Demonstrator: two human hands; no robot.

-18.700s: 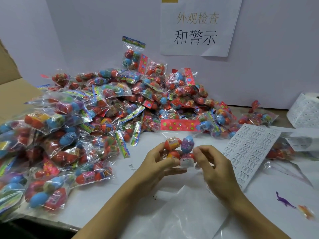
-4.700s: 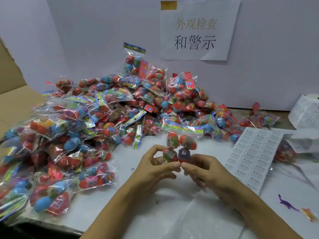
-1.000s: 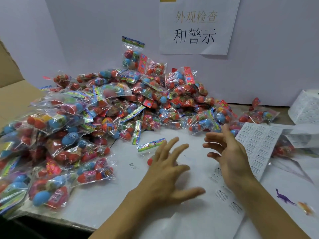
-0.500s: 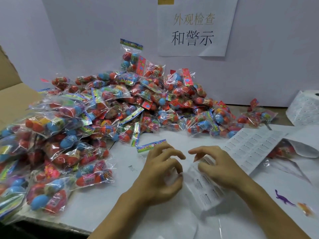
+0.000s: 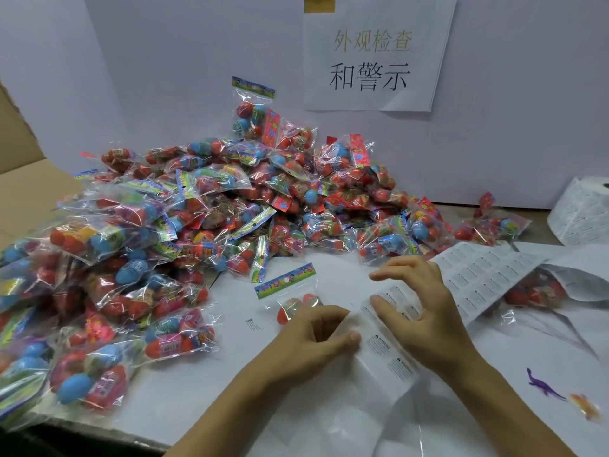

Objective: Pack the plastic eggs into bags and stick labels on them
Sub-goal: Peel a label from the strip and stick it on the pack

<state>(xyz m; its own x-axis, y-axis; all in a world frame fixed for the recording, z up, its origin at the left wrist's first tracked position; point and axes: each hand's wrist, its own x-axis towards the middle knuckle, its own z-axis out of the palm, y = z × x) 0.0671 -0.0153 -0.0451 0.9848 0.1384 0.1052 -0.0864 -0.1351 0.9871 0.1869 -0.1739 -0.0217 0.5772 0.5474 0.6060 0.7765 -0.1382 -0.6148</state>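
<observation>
A small clear bag of plastic eggs [image 5: 294, 303] with a colourful header card lies flat on the white table, just beyond my left hand. My left hand [image 5: 313, 334] pinches the left edge of a white strip of warning labels [image 5: 387, 349] between thumb and curled fingers. My right hand [image 5: 425, 315] holds the same strip from the right, thumb on its printed face and forefinger stretched out above it. The strip hangs tilted over the table in front of me. A big heap of filled egg bags [image 5: 204, 219] covers the left and back.
A full label sheet [image 5: 484, 275] lies to the right, partly over another egg bag [image 5: 534, 288]. A label roll [image 5: 583, 212] stands at far right. Purple [image 5: 540, 384] and orange [image 5: 585, 405] toy dinosaurs lie near right. Empty clear bags [image 5: 362, 423] lie in front; cardboard box [image 5: 23, 179] at left.
A second ago both hands hovered open over the laid-down bag. The right hand then picked up the label strip, and the left hand now pinches its edge.
</observation>
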